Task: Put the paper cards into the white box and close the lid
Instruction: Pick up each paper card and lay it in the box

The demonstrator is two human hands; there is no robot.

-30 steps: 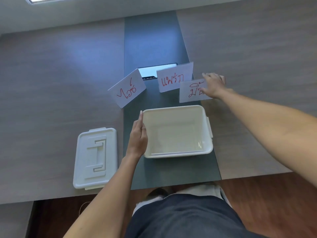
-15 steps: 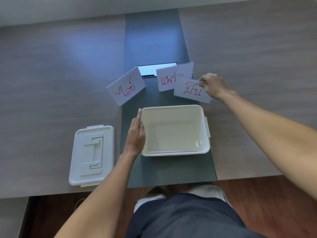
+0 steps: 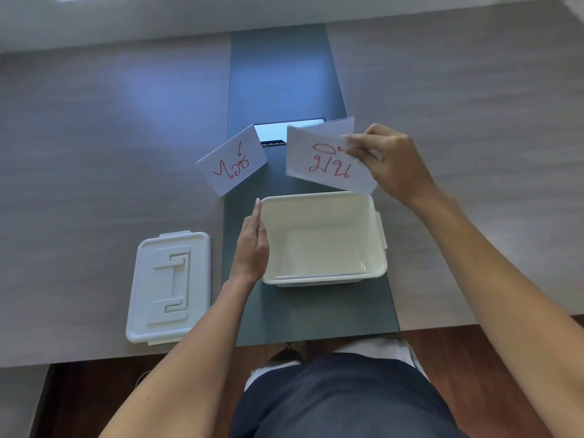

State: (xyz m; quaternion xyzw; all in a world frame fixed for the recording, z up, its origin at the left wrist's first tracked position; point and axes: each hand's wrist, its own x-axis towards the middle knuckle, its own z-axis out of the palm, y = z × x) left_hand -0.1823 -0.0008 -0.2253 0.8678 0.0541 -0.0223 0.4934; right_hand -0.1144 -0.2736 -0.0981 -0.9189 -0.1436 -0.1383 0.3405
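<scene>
- We read red handwritten script on two cards; it looks like Thai, and we cannot make out the words with certainty.
- The right hand [image 3: 392, 162] pinches one paper card [image 3: 328, 162] by its right edge between thumb and fingers, holding it in the air just beyond the far rim of the white box [image 3: 322, 279].
- That raised card covers most of a third card [image 3: 335, 124] behind it, so only the top strip shows and its writing is hidden.
- A folded card [image 3: 232, 162] stands tilted on the table to the left of the held one, apart from the box.
- The left hand [image 3: 252, 245] lies flat, fingers straight and pressed together, against the box's left wall, gripping nothing.
- The box is open and sits on the dark centre strip [image 3: 281, 74] of the wooden table [image 3: 94, 153]; we see no card in it.
- The white lid [image 3: 169, 286] lies flat on the table well left of the box, its moulded handle facing up.
- A dark socket panel [image 3: 271, 131] sits in the strip behind the cards.
</scene>
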